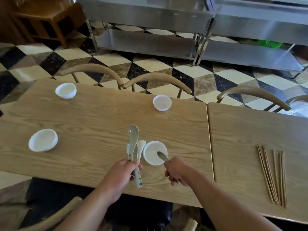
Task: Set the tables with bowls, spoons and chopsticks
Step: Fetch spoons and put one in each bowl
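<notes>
Head view of two wooden tables pushed together, read from left to right. On the left table, one white bowl stands near the left edge and a second at the far left corner, in front of a chair. Near the front edge, the left hand is closed around the handles of a bunch of pale spoons, whose scoops fan upward, just beside a third bowl. The right hand pinches the handle of a single spoon, its scoop lowered into that bowl. A fourth bowl stands at the far edge. On the right table, several brown chopsticks lie loosely side by side, well apart from both hands.
</notes>
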The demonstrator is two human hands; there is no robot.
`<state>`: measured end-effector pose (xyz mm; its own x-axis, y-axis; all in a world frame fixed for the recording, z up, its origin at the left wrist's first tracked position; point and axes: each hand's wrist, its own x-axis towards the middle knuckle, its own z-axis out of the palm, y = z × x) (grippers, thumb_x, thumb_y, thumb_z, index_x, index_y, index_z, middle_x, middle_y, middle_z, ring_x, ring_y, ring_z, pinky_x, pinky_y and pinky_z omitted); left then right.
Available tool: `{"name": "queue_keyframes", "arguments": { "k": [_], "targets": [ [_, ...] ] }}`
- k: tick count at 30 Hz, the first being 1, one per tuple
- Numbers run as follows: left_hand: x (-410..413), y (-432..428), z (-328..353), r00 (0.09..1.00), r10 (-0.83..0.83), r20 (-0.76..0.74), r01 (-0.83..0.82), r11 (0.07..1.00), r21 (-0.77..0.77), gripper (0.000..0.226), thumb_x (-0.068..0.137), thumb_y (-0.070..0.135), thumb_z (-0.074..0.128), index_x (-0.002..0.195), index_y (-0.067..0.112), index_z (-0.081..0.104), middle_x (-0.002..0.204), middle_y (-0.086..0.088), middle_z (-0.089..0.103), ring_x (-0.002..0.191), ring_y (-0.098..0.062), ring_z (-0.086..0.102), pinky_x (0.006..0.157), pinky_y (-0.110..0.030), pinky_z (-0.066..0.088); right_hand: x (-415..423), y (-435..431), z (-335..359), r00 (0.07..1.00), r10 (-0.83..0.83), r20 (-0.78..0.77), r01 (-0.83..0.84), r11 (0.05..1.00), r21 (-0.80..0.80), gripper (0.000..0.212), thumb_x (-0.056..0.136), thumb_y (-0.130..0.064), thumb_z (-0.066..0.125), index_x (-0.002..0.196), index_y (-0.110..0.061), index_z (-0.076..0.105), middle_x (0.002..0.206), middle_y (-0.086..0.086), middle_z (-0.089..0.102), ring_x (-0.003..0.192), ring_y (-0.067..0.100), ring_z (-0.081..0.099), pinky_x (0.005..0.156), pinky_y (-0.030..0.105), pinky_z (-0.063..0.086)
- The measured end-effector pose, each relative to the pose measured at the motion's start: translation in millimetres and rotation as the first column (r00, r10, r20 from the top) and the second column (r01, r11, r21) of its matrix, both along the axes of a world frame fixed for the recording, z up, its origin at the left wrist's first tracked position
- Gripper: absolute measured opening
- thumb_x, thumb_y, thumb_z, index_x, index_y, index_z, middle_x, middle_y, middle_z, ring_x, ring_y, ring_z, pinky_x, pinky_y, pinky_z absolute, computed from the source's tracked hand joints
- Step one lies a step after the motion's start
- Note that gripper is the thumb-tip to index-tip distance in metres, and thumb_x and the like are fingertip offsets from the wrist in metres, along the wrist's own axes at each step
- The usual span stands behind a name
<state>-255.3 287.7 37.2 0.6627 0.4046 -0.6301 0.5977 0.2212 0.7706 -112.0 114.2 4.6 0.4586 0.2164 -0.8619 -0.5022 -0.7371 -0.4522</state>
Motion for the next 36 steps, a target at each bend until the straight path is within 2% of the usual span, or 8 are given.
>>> {"name": "queue_keyframes", "arguments": {
  "k": [4,7,10,19,24,27,31,36],
  "targets": [
    [8,10,-12,0.999,0.033,-0.043,-0.032,0.999,0.008,0.029,0.106,0.028,0.062,0.089,0.010,0.079,0.088,0.001,0.080,0.088,-0.021,0.066,0.082,-0.042,0.053,27,7,-15,0.965,0.257,0.047,-0.257,0.966,-0.019,0.015,0.104,-0.003,0.046,0.109,-0.003,0.060,0.079,0.007,0.077,0.053,0.020,0.069,0.052,0.033,0.055],
    [13,13,-16,0.997,0.041,-0.060,-0.040,0.999,0.011,0.030,0.106,0.029,0.062,0.090,0.010,0.079,0.089,0.000,0.080,0.090,-0.020,0.067,0.084,-0.042,0.053,47,13,-25,0.899,0.397,0.184,-0.373,0.916,-0.151,0.027,0.101,-0.016,0.047,0.111,0.001,0.065,0.081,0.010,0.081,0.057,0.027,0.067,0.055,0.033,0.055],
    [16,16,-20,0.995,0.060,-0.074,-0.061,0.998,-0.004,0.030,0.106,0.030,0.063,0.093,0.009,0.079,0.091,0.000,0.079,0.092,-0.020,0.068,0.085,-0.042,0.053,61,16,-32,0.700,0.644,0.310,-0.512,0.755,-0.411,0.031,0.102,-0.040,0.054,0.110,-0.015,0.071,0.092,0.002,0.074,0.081,0.026,0.067,0.060,0.030,0.046],
    [14,36,-23,0.996,0.028,-0.085,-0.030,0.999,-0.027,0.029,0.106,0.028,0.062,0.091,0.010,0.078,0.090,0.000,0.080,0.086,-0.019,0.066,0.083,-0.042,0.052,72,28,-56,0.661,0.652,0.371,-0.461,0.743,-0.485,0.041,0.102,-0.060,0.054,0.113,-0.023,0.067,0.092,-0.005,0.062,0.088,0.025,0.061,0.069,0.034,0.044],
    [6,64,-21,0.999,0.000,-0.043,-0.003,0.998,-0.064,0.028,0.107,0.026,0.060,0.092,0.009,0.077,0.092,-0.001,0.080,0.081,-0.015,0.064,0.080,-0.036,0.050,51,39,-25,0.614,0.593,0.521,-0.279,0.780,-0.560,0.039,0.103,-0.049,0.052,0.125,-0.019,0.064,0.127,0.007,0.067,0.120,0.033,0.059,0.083,0.040,0.048],
    [-12,96,-20,1.000,-0.020,-0.005,0.020,0.995,-0.093,0.029,0.107,0.028,0.060,0.091,0.011,0.077,0.090,0.001,0.079,0.083,-0.016,0.064,0.080,-0.037,0.051,15,89,7,0.662,0.417,0.623,-0.226,0.904,-0.364,0.022,0.101,-0.034,0.056,0.110,-0.019,0.070,0.111,0.006,0.074,0.104,0.031,0.067,0.076,0.038,0.049],
    [-60,185,-14,0.997,-0.041,0.066,0.048,0.994,-0.102,0.029,0.106,0.032,0.061,0.088,0.017,0.078,0.088,0.001,0.077,0.085,-0.017,0.065,0.081,-0.039,0.051,-72,216,34,0.920,0.257,0.295,-0.300,0.947,0.111,0.018,0.104,-0.019,0.056,0.098,-0.011,0.071,0.090,0.007,0.077,0.072,0.023,0.071,0.069,0.039,0.061],
    [-138,317,3,0.991,-0.120,0.059,0.121,0.992,-0.023,0.026,0.102,0.040,0.061,0.090,0.026,0.079,0.090,0.002,0.081,0.093,-0.021,0.074,0.084,-0.041,0.051,-180,351,44,0.987,0.122,0.101,-0.148,0.935,0.322,0.023,0.106,-0.022,0.057,0.108,-0.007,0.073,0.084,0.005,0.075,0.069,0.022,0.069,0.063,0.031,0.060]
  ]
}}
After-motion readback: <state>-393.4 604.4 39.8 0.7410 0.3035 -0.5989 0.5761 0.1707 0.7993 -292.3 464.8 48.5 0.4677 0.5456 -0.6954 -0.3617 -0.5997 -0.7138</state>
